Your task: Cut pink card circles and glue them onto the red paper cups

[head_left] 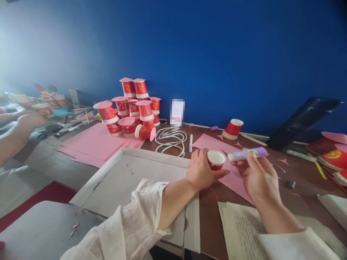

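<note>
My left hand [202, 170] curls around a red paper cup [217, 167]; its thumb stretches along the front and the fingers lie at the left side. The white rim of the cup faces up. In my right hand [260, 177] is a glue stick [244, 154], white with a purple end, held sideways. Its white end points left at the cup, a small gap apart. Beneath both hands lies a pink paper sheet [206, 141] on the brown table. A thin dark tip [224, 153] shows between cup and glue stick; its kind is unclear.
Stacked red cups [145, 110] with pink paper tops stand at the back left, near pink sheets [89, 144] and a coiled cable [172, 141]. A white box lid [151, 166] lies under my left arm. Another cup [233, 128] stands behind. At far left, another person's hand [32, 121] works.
</note>
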Demonstrator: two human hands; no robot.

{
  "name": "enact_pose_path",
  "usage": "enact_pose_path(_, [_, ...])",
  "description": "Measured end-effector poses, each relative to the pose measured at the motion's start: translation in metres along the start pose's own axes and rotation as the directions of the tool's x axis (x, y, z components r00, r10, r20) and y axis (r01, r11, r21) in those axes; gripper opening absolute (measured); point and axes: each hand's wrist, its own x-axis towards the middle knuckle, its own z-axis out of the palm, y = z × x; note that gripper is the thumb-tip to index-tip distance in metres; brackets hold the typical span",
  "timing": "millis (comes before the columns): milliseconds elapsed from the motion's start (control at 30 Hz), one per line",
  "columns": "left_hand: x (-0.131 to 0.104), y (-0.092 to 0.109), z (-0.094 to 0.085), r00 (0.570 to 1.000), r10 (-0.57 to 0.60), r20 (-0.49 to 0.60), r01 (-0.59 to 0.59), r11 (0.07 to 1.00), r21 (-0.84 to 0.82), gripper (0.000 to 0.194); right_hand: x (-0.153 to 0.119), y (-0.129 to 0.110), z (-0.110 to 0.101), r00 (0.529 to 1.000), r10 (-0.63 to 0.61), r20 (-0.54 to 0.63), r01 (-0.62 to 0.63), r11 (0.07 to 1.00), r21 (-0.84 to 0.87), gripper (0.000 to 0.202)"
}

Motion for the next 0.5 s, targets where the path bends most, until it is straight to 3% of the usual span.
enact_pose_path(100, [-0.001,0.002,-0.003,0.999,0.007,0.032,-0.006,0.999,-0.041,0.086,0.008,-0.005,0.0,0.948,0.309,-0.081,-0.264,0.9,0.346,0.013])
enact_pose_path(200, [-0.002,0.004,-0.005,0.997,0.035,0.075,-0.032,0.998,-0.049,0.084,0.013,-0.009,0.0,0.873,0.482,-0.079,-0.392,0.787,0.477,0.02])
enact_pose_path(367, [-0.002,0.007,-0.008,0.995,0.063,0.079,-0.06,0.998,-0.035,0.075,0.014,-0.006,-0.001,0.862,0.506,0.028,-0.45,0.74,0.5,0.024])
enact_pose_path(500, [-0.002,0.008,-0.008,0.995,0.063,0.072,-0.06,0.997,-0.049,0.061,0.012,-0.004,-0.001,0.864,0.502,0.027,-0.448,0.746,0.492,0.024])
